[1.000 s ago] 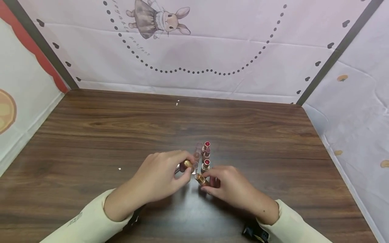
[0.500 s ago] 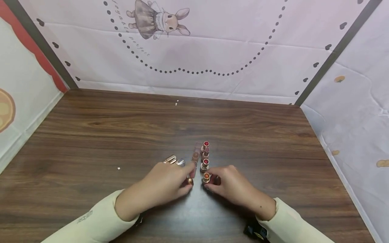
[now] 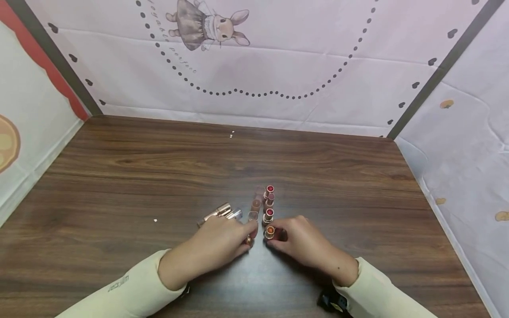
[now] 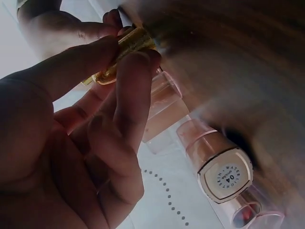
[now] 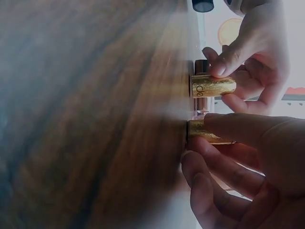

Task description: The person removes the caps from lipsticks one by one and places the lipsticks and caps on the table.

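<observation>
Compared with a second ago, the left hand [image 3: 216, 242] has come down nearer the person, bringing its gold cap [image 3: 248, 241] level with the near end of the row, and the gold lipstick [image 3: 270, 232] has gone from tilted to upright. The right hand [image 3: 299, 240] has hardly shifted.

The left grip is clamped on the cap, thumb and fingertip on opposite sides; in the right wrist view the cap is upright, its lower end at or very near the tabletop [image 3: 139, 172]. The right grip pinches the gold lipstick, whose orange tip faces up — it stands just to the right of the cap, apart from it.

Beyond it, three uncapped lipsticks [image 3: 268, 214] stand in a line leading away from the person, two with red tips and the middle one duller. A row of see-through caps [image 3: 256, 205] runs just left of them. Beside the left hand, and partly covered by it, lie a gold-toned tube [image 3: 216, 213] and a silvery tube [image 3: 235, 214]. A cloth backdrop [image 3: 298, 66] with a printed rabbit [image 3: 216, 26] rises behind the tabletop.
</observation>
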Tool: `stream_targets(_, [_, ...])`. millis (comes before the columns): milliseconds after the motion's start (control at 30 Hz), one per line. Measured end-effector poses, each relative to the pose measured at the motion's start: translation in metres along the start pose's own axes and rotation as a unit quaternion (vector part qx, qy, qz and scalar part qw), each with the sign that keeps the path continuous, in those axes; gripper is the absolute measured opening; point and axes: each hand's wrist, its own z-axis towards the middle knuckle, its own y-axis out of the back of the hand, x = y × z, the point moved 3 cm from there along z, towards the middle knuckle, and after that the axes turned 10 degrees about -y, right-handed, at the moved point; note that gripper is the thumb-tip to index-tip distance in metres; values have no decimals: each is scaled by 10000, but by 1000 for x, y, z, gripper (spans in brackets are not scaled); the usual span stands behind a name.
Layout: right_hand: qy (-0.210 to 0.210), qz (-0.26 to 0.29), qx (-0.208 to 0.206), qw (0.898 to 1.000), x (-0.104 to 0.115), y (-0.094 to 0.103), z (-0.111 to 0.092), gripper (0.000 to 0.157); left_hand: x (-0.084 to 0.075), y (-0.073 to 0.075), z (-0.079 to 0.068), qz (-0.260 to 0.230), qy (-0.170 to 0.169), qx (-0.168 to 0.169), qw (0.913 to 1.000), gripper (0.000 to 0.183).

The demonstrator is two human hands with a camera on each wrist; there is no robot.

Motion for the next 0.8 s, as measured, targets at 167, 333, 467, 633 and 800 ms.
stream_targets(167, [-30, -66, 23, 10000, 1, -1, 0, 17, 1, -1, 0, 65, -50, -105, 9999, 24])
stream_targets(333, [-41, 14, 134, 9999, 0, -1, -1, 26, 1, -1, 0, 66, -94, -175, 9998, 26])
stream_targets(467, [-106, 120, 252, 9996, -3, 2, -6, 33, 1, -1, -1, 65, -34, -179, 9998, 29])
stream_targets(633, [-218, 89, 364, 9991, -8, 12, -11, 32, 0, 1, -1, 12, 73, -88, 9999, 30])
stream_targets(800, [-408, -66, 259, 9988, -10, 28, -11, 25, 1, 9, -3, 11, 222, -67, 9997, 31])
